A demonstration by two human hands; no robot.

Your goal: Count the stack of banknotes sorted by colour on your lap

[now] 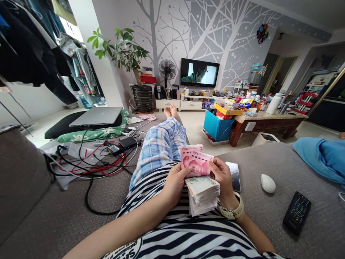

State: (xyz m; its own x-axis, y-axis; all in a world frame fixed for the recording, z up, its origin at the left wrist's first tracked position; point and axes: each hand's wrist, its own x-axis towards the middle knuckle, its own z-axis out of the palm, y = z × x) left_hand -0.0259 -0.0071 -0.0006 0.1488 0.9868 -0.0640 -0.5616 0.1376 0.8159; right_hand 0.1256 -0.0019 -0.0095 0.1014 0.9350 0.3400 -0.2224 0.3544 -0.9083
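Observation:
Pink 100 banknotes [198, 163] are fanned slightly between my two hands, above my lap. My left hand [174, 181] is closed on their lower left side, the thumb lying on the front note. At their right edge, my right hand [222, 176] pinches them between thumb and fingers. Just below hangs a thick folded stack of other banknotes [203, 192], green on top, close against both hands; which fingers hold it is hidden. A watch with a cream strap [233, 210] is on my right wrist.
On the grey sofa [258, 156], a phone [234, 174], a white mouse [268, 183] and a black remote [297, 212] lie to the right. Tangled cables [107, 165] and a laptop [98, 117] are at the left. A cluttered table [272, 117] stands beyond.

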